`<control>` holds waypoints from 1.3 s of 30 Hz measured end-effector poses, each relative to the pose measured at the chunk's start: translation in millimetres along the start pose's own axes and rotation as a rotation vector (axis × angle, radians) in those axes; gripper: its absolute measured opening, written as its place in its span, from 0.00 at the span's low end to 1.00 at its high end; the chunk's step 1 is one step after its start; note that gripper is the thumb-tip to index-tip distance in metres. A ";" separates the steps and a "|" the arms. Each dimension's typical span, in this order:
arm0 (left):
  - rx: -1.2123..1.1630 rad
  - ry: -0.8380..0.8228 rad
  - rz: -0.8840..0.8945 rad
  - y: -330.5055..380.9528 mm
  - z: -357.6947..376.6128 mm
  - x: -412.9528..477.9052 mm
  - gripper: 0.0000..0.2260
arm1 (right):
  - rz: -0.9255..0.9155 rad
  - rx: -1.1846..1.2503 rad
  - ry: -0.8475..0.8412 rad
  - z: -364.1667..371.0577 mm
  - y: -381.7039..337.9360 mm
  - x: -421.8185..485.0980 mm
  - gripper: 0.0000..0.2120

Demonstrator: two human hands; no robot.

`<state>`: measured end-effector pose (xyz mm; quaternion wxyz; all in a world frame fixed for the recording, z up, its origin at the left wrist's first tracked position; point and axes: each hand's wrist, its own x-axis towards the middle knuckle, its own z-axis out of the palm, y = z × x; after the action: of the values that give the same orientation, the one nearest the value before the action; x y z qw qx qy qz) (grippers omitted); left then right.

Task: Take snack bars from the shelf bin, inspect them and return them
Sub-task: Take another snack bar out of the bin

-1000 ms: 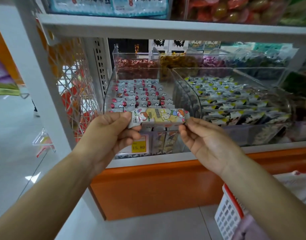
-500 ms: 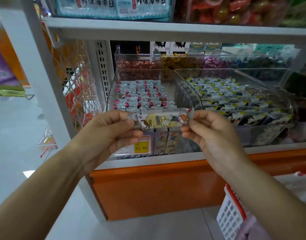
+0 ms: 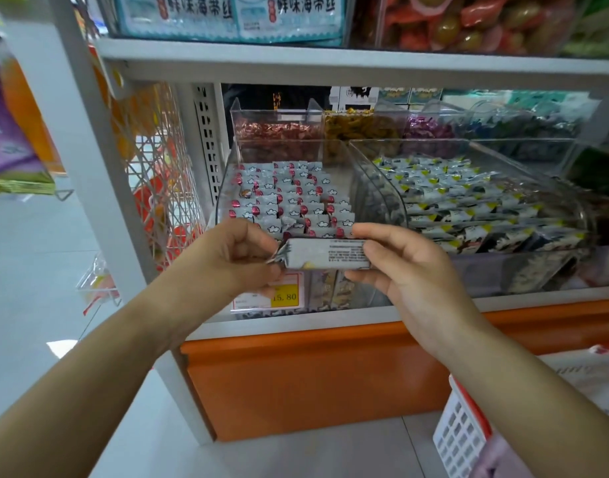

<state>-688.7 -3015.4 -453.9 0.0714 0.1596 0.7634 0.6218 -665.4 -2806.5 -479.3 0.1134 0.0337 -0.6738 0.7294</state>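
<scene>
Snack bar [image 3: 327, 254]: level, just in front of bin [image 3: 224, 198], print side up. L hand [image 3: 234, 260] pinches crimped end, R hand [image 3: 403, 267] the other. Risk: slick wrapper, fingertip hold only; may slip to floor [image 3: 37, 270].

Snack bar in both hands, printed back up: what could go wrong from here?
1. The left hand and right hand pinch the snack bar only at its ends, near the bin front; a slip could drop it to the floor.
2. The red-marked bin sits beside the yellow-marked bin; the bar could go back into the wrong one.
</scene>
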 end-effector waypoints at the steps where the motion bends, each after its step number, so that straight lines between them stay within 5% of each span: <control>1: -0.024 -0.013 -0.022 0.7 -1.8 0.0 0.15 | -0.011 -0.013 -0.012 0.3 -0.4 0.4 0.12; 4: 0.005 -0.038 -0.026 2.5 -3.7 -1.3 0.23 | -0.031 -0.029 -0.036 1.4 -0.6 0.3 0.12; 18: 0.341 -0.019 0.088 5.0 -6.6 -3.0 0.13 | -0.153 -0.286 0.002 3.4 -3.8 1.9 0.04; 25: 0.287 -0.019 0.092 8.9 -0.3 -5.7 0.14 | -0.254 -0.382 0.004 5.9 -2.2 1.3 0.06; 29: 0.305 0.051 0.107 7.9 -3.4 -5.4 0.07 | -0.254 -0.368 -0.037 7.2 -2.7 1.0 0.06; 39: 0.382 0.141 0.162 4.4 -3.7 -3.5 0.07 | 0.196 -0.054 -0.299 -0.2 -17.9 11.1 0.13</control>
<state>-685.9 -3019.3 -449.1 -0.0636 0.1871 0.8552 0.4792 -672.3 -2803.8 -459.5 -0.0587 0.0729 -0.7024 0.7056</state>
